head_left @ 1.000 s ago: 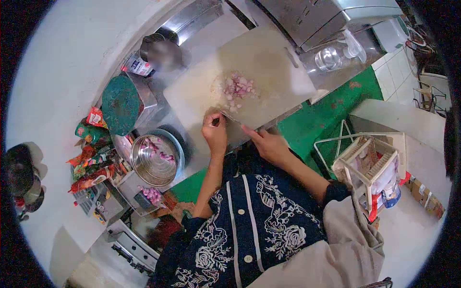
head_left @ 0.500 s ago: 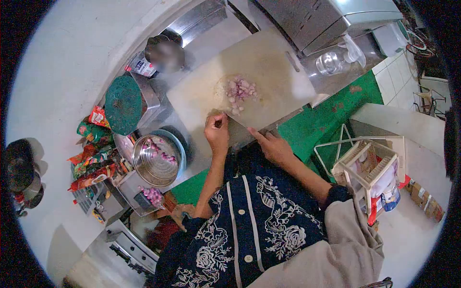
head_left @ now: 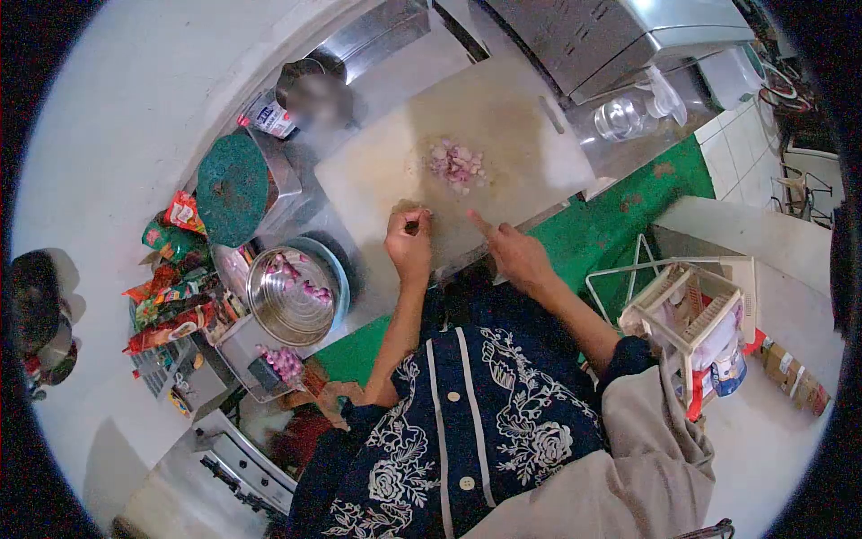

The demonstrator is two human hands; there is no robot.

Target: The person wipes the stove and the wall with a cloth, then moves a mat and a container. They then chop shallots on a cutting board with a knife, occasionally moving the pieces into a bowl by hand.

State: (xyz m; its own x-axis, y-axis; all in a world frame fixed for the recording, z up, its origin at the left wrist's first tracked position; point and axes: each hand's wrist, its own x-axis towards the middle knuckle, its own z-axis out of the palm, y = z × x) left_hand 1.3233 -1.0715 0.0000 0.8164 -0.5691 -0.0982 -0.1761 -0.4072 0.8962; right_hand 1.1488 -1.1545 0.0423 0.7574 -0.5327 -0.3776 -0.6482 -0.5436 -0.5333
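Chopped shallots (head_left: 458, 165) lie in a small heap on the white cutting board (head_left: 530, 117). At the board's near edge, my left hand (head_left: 409, 241) is closed, its fingers curled together over something too small to make out. My right hand (head_left: 519, 255) is to the right of it, with the index finger pointing toward the board and the other fingers curled; whatever it grips is hidden or too blurred to tell. Both hands are just below the heap, apart from each other.
A steel bowl (head_left: 296, 316) with several shallots stands left of the board, beside a tray (head_left: 251, 382) of more shallots. Colourful packets (head_left: 171, 296) and a green round lid (head_left: 232, 190) are farther left. A clear jug (head_left: 620, 119) stands upper right; a white rack (head_left: 687, 314) is at right.
The chopped heap looks more compact, without the pieces that trailed toward my left hand. My right hand has shifted slightly right, and the view has moved a little.
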